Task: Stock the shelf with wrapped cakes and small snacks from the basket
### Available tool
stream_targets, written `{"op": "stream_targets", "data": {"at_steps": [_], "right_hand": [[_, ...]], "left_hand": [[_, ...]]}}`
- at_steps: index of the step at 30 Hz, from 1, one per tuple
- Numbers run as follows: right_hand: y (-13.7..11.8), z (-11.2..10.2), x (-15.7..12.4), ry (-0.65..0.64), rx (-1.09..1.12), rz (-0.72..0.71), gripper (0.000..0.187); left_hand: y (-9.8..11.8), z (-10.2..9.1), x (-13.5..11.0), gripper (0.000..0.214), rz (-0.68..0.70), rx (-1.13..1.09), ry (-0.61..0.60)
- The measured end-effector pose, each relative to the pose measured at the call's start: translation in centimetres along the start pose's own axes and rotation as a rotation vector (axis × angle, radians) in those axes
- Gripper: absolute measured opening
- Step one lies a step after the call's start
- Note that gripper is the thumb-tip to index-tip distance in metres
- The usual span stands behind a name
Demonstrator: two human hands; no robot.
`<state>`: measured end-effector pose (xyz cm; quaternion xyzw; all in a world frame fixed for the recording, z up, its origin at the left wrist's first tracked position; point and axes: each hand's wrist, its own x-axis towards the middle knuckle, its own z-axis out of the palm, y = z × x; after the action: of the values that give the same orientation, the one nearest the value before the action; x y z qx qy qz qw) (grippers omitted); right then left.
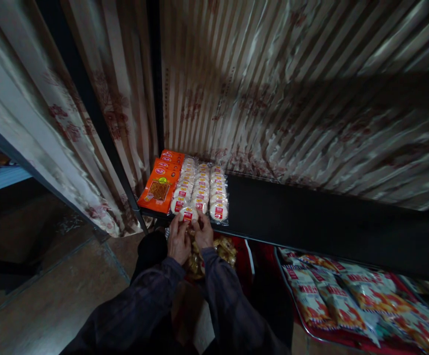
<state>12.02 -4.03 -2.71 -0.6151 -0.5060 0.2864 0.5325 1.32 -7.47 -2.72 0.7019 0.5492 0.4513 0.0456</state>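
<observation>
Between my left hand (179, 242) and my right hand (202, 231) is a round white packaged cake (188, 214) in a clear wrapper with a red label. The fingers of both hands are closed on its sides, at the front edge of the black shelf (273, 207). Just behind it, rows of the same wrapped white cakes (201, 190) lie overlapping on the shelf. Orange snack packets (159, 185) overlap to the left of these rows. Under my wrists sits a red container (243, 256) with many yellowish wrapped items (226, 249) in it.
A striped floral curtain (244, 98) hangs behind the shelf, and more curtain covers the left side. Dark metal posts (99, 118) stand at the left. On the lower right, a red basket (299, 315) holds several white and orange snack bags (335, 298). Tiled floor (70, 276) shows lower left.
</observation>
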Motion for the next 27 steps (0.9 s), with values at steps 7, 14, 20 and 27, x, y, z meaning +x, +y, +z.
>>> {"op": "stream_targets", "data": {"at_steps": [7, 14, 20, 27], "right_hand": [[-2.2, 2.0, 1.1, -0.006, -0.106, 0.062, 0.047], [-2.9, 2.8, 1.4, 0.008, -0.21, -0.039, 0.034], [-3.0, 2.9, 1.5, 0.016, -0.468, -0.103, 0.035], [-2.2, 2.4, 2.1, -0.003, -0.567, -0.214, 0.036]], "left_hand": [[-2.5, -0.2, 2.0, 0.035, -0.002, 0.077, 0.064], [-3.9, -0.3, 3.4, 0.041, 0.06, 0.172, 0.015], [-4.4, 0.0, 3.9, 0.039, 0.072, 0.225, -0.044], [-4.2, 0.8, 4.0, 0.04, 0.012, 0.287, -0.012]]}}
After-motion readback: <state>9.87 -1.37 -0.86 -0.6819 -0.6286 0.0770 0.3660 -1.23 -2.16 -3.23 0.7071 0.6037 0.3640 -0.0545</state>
